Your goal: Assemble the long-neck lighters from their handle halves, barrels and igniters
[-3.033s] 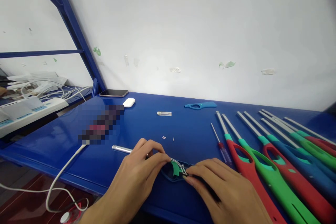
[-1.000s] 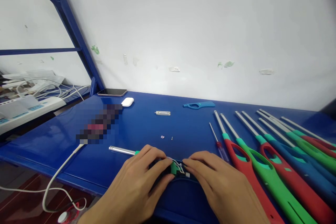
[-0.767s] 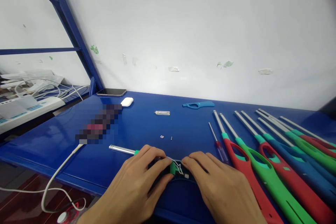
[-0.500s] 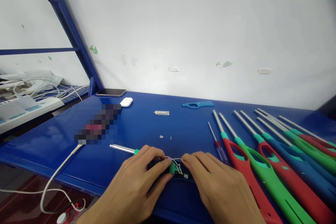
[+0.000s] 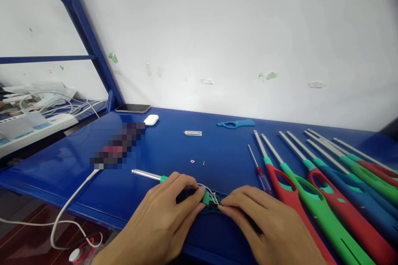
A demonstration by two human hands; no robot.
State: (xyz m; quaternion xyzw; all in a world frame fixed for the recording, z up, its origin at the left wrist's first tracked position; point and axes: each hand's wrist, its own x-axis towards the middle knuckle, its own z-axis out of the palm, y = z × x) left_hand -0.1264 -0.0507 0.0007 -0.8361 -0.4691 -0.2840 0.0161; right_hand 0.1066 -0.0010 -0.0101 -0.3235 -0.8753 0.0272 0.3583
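Note:
In front of me lies an opened long-nosed gas lighter with a metal tube [image 5: 146,174] pointing left. Its dark blue handle half [image 5: 226,194] is partly covered by my hands. My left hand [image 5: 168,211] is closed, thumb and fingertips pinching the lighter's green trigger [image 5: 206,198]. A thin white wire [image 5: 212,193] loops beside the trigger. My right hand [image 5: 261,215] pinches at the inside of the handle, just right of the wire; what sits between its fingertips is too hidden to name.
Beyond my hands lie a small pinkish part [image 5: 192,161], a screw [image 5: 203,163], a clear fuel tank [image 5: 192,133] and a blue handle shell [image 5: 236,124]. At right are a screwdriver [image 5: 260,172] and several lighters [image 5: 307,192]. A phone [image 5: 133,108] and white case [image 5: 151,120] lie back left.
My right hand's thumb and fingertips have come together in a pinch inside the handle, over the small pale part seen before. My left hand keeps its pinch on the trigger.

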